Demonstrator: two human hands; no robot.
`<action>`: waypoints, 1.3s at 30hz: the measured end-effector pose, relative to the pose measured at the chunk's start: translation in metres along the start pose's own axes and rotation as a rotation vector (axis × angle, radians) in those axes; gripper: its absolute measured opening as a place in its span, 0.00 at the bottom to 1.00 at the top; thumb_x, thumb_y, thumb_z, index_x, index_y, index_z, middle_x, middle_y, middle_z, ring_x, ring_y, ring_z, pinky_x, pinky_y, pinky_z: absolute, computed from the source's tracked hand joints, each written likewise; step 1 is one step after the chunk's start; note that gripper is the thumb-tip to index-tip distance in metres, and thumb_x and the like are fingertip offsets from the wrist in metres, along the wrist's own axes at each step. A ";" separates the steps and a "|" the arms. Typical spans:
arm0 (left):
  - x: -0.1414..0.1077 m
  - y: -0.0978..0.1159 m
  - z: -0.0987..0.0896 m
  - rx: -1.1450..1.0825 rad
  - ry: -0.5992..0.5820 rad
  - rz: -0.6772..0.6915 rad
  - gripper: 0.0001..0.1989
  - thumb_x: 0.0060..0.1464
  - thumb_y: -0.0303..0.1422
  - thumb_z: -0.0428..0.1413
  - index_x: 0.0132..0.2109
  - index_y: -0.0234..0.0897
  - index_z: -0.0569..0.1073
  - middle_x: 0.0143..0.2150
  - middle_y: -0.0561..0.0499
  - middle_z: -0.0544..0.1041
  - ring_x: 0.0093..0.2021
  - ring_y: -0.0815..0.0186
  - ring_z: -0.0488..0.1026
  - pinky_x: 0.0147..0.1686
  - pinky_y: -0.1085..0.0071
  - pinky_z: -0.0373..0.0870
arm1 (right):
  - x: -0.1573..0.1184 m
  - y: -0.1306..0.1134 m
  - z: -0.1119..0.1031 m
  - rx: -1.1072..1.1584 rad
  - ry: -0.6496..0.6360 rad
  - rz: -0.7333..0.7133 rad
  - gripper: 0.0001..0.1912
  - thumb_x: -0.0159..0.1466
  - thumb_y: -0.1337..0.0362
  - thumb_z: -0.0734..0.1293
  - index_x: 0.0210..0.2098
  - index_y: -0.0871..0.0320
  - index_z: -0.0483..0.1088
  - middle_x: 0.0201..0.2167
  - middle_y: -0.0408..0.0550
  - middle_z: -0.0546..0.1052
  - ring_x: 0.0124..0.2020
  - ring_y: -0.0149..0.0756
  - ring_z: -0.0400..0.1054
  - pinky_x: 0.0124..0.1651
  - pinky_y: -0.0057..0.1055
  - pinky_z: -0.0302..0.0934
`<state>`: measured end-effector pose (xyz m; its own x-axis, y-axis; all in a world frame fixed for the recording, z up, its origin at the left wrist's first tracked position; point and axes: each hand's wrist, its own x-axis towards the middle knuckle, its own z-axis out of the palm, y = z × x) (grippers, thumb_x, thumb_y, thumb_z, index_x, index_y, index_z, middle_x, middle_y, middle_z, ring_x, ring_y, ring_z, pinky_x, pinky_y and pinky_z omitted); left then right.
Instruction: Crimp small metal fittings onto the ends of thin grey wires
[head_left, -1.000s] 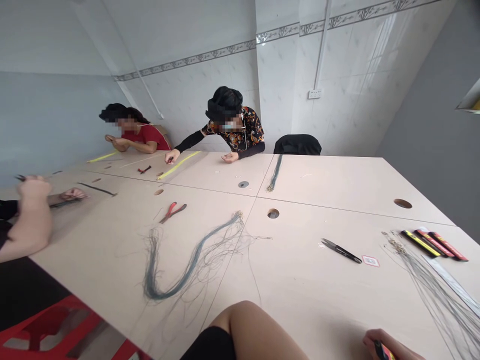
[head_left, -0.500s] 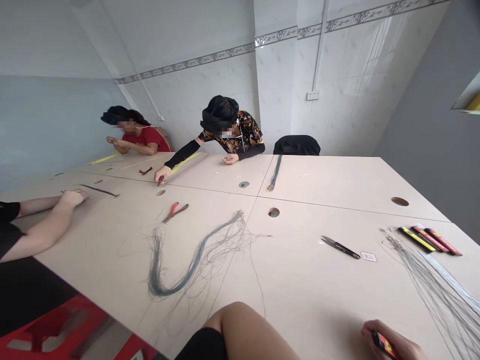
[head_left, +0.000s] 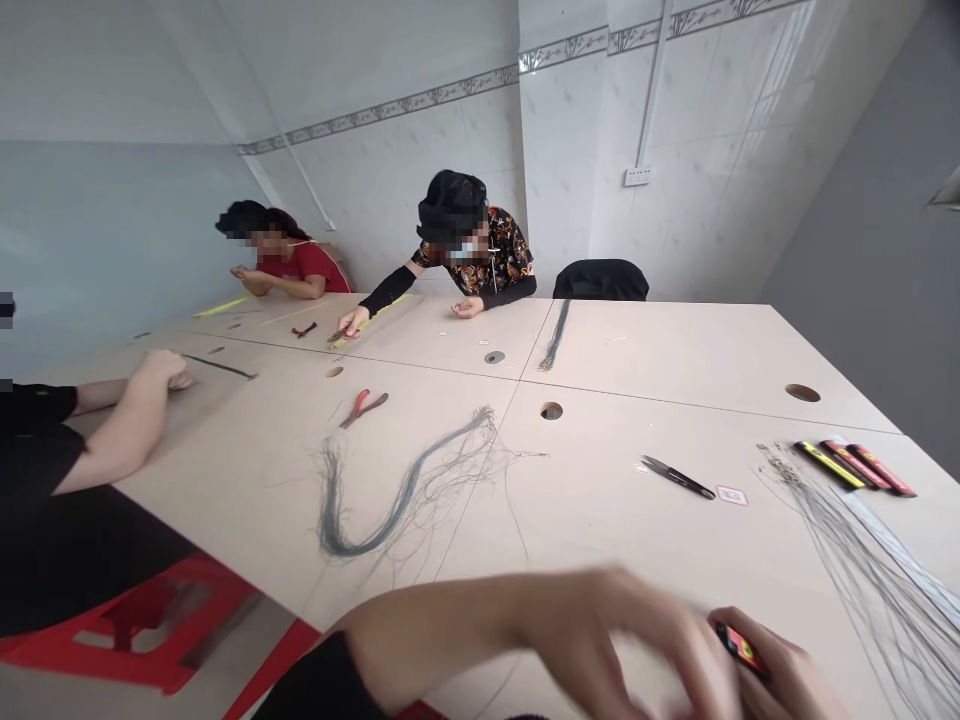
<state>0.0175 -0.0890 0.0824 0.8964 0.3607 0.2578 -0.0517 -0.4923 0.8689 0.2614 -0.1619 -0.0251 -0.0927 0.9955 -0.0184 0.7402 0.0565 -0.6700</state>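
My right hand [head_left: 787, 670], at the lower right edge, is closed around a narrow black case with a red and yellow label [head_left: 741, 648]. Only one end of it shows above the fingers. My left hand [head_left: 622, 640], smeared by motion, arches over from the left, its thumb and fingers apart. Those fingertips come close to the case; whether they touch it I cannot tell. Beyond them lie black thread snips [head_left: 677, 477] and a small red-edged label [head_left: 732, 495]. A bundle of thin grey cords with metal ends [head_left: 825, 540] spreads out to the right.
Several similar narrow cases [head_left: 855, 467] lie at the right. A curved blue-grey cord bundle [head_left: 397, 500] and red-handled pliers [head_left: 364, 407] are on the table [head_left: 585, 530]. Another cord bundle [head_left: 556, 335] lies farther back. Co-workers sit left and opposite; a red stool [head_left: 150, 640] stands lower left.
My left hand has come into view and swung right toward the case in my right hand. The camera view has shifted slightly. The opposite co-worker's outstretched hand has shifted a little.
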 end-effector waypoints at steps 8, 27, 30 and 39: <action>-0.057 -0.044 -0.101 0.271 0.685 -0.288 0.16 0.38 0.41 0.69 0.29 0.34 0.76 0.25 0.52 0.77 0.26 0.70 0.73 0.30 0.74 0.72 | -0.006 -0.015 0.005 -0.033 0.066 0.009 0.10 0.59 0.65 0.55 0.32 0.55 0.67 0.26 0.45 0.74 0.25 0.33 0.66 0.31 0.27 0.58; -0.042 -0.103 -0.098 0.572 0.458 -0.579 0.07 0.52 0.26 0.56 0.38 0.39 0.78 0.38 0.54 0.82 0.37 0.69 0.78 0.41 0.76 0.72 | -0.002 -0.006 -0.002 -0.066 -0.082 -0.036 0.07 0.57 0.66 0.59 0.33 0.55 0.67 0.29 0.46 0.75 0.27 0.34 0.67 0.31 0.26 0.58; -0.037 -0.111 -0.100 0.580 0.468 -0.641 0.06 0.51 0.27 0.58 0.37 0.39 0.78 0.36 0.55 0.81 0.37 0.69 0.77 0.41 0.75 0.71 | -0.002 -0.009 -0.003 -0.082 -0.079 -0.031 0.07 0.57 0.67 0.58 0.33 0.55 0.67 0.29 0.46 0.75 0.27 0.34 0.67 0.32 0.26 0.59; -0.030 -0.119 -0.113 0.770 0.382 -0.656 0.12 0.60 0.26 0.47 0.35 0.36 0.74 0.38 0.49 0.79 0.40 0.66 0.74 0.39 0.73 0.67 | -0.003 -0.016 -0.001 -0.104 -0.028 -0.037 0.06 0.56 0.67 0.57 0.30 0.55 0.65 0.27 0.45 0.73 0.25 0.33 0.65 0.30 0.25 0.57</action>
<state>-0.0533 0.0477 0.0191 0.4449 0.8929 0.0697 0.7982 -0.4306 0.4212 0.2503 -0.1660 -0.0133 -0.1383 0.9902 -0.0170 0.8013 0.1018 -0.5896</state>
